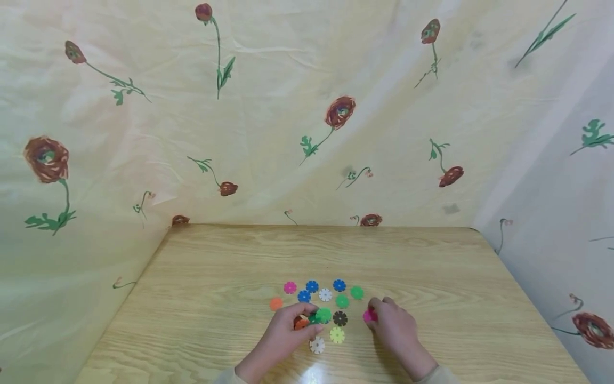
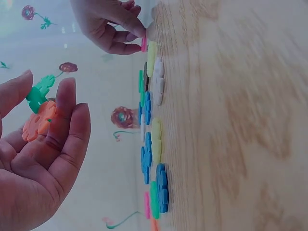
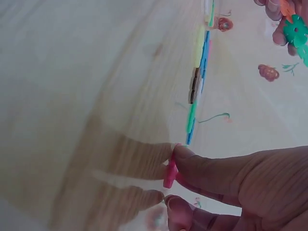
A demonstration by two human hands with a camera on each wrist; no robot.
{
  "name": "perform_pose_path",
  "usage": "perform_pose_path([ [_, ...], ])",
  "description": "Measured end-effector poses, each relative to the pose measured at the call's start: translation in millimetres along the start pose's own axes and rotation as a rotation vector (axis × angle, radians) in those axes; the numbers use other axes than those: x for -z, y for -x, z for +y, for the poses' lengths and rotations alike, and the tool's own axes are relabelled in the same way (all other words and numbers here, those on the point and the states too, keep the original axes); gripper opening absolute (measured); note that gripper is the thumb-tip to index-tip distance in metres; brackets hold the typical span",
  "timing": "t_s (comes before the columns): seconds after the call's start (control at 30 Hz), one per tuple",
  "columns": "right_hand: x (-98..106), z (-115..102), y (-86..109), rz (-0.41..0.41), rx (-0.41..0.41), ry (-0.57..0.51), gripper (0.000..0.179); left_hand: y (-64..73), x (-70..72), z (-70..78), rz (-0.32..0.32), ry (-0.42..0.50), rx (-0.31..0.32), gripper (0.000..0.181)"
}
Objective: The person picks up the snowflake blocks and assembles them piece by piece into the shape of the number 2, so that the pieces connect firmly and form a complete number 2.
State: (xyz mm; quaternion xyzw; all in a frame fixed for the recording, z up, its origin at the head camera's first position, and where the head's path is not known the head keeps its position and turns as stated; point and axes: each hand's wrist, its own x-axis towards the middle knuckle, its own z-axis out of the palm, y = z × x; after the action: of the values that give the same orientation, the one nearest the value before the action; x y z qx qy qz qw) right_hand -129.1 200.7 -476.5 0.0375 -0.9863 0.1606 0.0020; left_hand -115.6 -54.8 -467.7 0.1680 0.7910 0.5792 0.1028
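Note:
My left hand (image 1: 283, 328) holds a small chain of notched plastic discs above the table: an orange disc (image 2: 39, 120), a dark green disc (image 3: 295, 30) and a light green disc (image 1: 323, 315), slotted together. At the right of the loose discs, my right hand (image 1: 397, 326) pinches a pink disc (image 3: 170, 173) between thumb and fingers, low at the tabletop. In the right wrist view that disc stands on edge; whether it touches the wood I cannot tell. Nearest to it lie a dark brown disc (image 1: 340, 318) and a yellow disc (image 1: 337, 335).
Several more discs lie flat between and beyond the hands, among them a white disc (image 1: 317, 345), an orange one near the left hand, a blue disc (image 1: 339, 285) and a green disc (image 1: 357, 292). The wooden table (image 1: 230, 256) meets a flowered cloth (image 1: 268, 133) behind and at the sides.

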Motion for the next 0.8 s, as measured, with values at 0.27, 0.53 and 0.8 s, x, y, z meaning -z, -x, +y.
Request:
perform_pose_path([
  [0.27, -1, 1, 1.8, 0.011, 0.008, -0.046, 0.024, -1.1, -1.8, 2.7, 0.014, 0.042, -0.007, 0.024],
  [0.53, 0, -5, 5.4, 0.043, 0.057, -0.146, 0.018, -1.0, -2.8, 1.8, 0.017, 0.088, 0.014, 0.033],
  [0.8, 9, -24, 12.1, 0.118, 0.225, -0.305, 0.012, -0.1, -1.5, 5.4, 0.016, 0.113, -0.001, 0.038],
])
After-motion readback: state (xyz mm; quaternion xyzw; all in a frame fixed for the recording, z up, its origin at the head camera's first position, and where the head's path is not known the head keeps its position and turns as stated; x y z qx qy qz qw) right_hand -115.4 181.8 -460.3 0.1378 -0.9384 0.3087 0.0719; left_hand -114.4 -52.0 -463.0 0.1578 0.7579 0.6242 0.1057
